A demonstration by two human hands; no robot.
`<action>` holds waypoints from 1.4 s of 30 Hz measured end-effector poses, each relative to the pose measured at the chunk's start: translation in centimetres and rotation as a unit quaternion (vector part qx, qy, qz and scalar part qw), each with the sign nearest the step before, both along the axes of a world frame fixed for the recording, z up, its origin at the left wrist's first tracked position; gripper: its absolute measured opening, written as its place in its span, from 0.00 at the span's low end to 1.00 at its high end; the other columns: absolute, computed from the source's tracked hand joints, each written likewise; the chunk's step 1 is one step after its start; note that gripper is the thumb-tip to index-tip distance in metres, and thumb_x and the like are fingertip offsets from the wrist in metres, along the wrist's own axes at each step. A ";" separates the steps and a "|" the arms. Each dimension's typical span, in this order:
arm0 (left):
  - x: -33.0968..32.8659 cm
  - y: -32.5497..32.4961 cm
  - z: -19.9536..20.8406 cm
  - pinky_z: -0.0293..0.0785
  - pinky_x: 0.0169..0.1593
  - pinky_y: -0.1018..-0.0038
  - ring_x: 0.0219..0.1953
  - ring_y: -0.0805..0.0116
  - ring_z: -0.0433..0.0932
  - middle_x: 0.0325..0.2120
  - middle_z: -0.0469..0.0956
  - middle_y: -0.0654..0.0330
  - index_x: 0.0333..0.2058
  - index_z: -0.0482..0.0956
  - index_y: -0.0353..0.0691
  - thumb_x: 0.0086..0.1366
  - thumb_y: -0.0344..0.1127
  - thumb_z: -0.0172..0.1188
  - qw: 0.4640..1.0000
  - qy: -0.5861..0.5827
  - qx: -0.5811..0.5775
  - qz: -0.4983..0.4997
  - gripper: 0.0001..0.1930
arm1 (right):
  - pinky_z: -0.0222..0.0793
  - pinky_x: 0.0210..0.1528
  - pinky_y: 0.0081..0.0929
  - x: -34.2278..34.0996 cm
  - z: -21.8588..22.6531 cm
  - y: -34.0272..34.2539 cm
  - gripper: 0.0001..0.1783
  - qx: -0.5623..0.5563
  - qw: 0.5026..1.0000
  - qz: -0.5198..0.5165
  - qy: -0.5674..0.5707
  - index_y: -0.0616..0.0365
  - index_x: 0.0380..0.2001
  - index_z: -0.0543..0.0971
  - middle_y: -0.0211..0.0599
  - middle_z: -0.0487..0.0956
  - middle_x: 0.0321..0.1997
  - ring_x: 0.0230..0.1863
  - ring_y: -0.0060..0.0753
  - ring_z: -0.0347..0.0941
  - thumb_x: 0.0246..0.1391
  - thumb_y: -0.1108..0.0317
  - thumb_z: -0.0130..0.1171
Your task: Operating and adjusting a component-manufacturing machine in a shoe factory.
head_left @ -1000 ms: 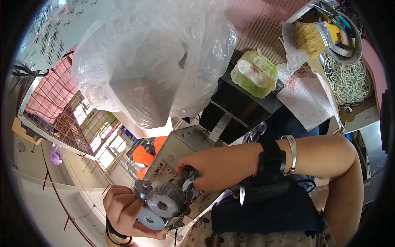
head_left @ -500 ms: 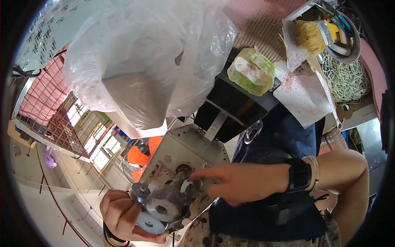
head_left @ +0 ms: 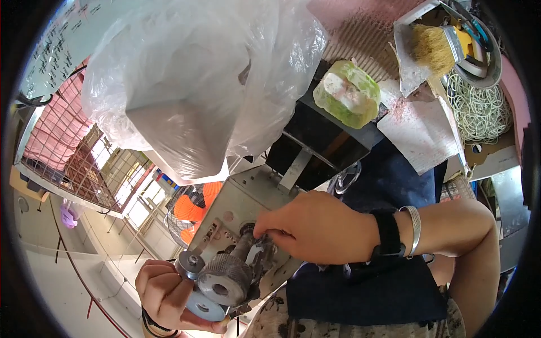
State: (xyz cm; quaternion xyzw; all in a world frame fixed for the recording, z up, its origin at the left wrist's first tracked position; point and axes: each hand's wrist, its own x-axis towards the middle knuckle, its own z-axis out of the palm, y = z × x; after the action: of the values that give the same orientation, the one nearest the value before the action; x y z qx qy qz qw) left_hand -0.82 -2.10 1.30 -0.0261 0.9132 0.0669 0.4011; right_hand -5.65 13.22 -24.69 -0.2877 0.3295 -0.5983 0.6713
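At the near left, below the plate [head_left: 248, 188], the left hand [head_left: 164, 297] curls about the left edge of the blue-grey disc [head_left: 204, 306], its fingers bent at the far side and its thumb lying along the near side. The disc sits just beside the knurled roller [head_left: 225, 279], near and to the left of it, with a small wheel [head_left: 190, 263] on the roller's far-left side. Behind the roller a shaft [head_left: 243, 246] runs toward the plate. The right hand [head_left: 316, 228] reaches in from the right, thumb and forefinger bent close together at the shaft's far end (whether they pinch it, or a small part behind it, I cannot tell).

As for progress, the roller appears to be in place on the shaft, while the work at the shaft's far end looks unfinished, since the right hand is at it and the left is on the disc. Whether the disc is fixed or merely held there, the view does not settle. No part is seen set apart as finished.

At the far right, a brush [head_left: 434, 50] and a heap of string [head_left: 479, 112] lie untouched, and a green block [head_left: 347, 94] rests on the black box [head_left: 327, 146], well apart from both hands.
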 end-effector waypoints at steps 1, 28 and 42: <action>0.1 0.0 0.0 0.65 0.31 0.64 0.29 0.63 0.65 0.31 0.63 0.60 0.35 0.69 0.40 0.46 0.80 0.64 1.000 0.002 0.001 0.008 0.43 | 0.74 0.41 0.46 0.2 0.0 0.1 0.10 -0.022 0.999 0.001 0.043 0.53 0.40 0.80 0.42 0.82 0.29 0.36 0.49 0.81 0.54 0.67 0.56; 0.2 0.6 -0.3 0.66 0.32 0.63 0.30 0.60 0.66 0.30 0.64 0.59 0.37 0.70 0.39 0.46 0.71 0.68 0.999 0.043 -0.022 0.020 0.38 | 0.73 0.27 0.42 -1.1 -1.1 -0.1 0.08 -0.065 0.980 -0.045 0.184 0.57 0.37 0.72 0.40 0.77 0.21 0.25 0.48 0.79 0.55 0.69 0.58; 0.1 0.0 -0.2 0.66 0.31 0.64 0.29 0.61 0.66 0.30 0.64 0.59 0.37 0.71 0.39 0.46 0.73 0.69 1.000 0.022 0.011 0.008 0.40 | 0.76 0.33 0.37 -0.5 -1.3 -1.1 0.10 -0.241 0.937 -0.086 0.239 0.56 0.36 0.74 0.36 0.74 0.33 0.33 0.45 0.80 0.48 0.71 0.60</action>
State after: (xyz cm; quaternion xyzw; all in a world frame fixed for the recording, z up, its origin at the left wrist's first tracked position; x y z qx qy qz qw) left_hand -0.74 -2.08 1.08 -0.0272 0.9208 0.0804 0.3806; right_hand -6.18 12.09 -26.03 -0.5464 0.3496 -0.6286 0.4291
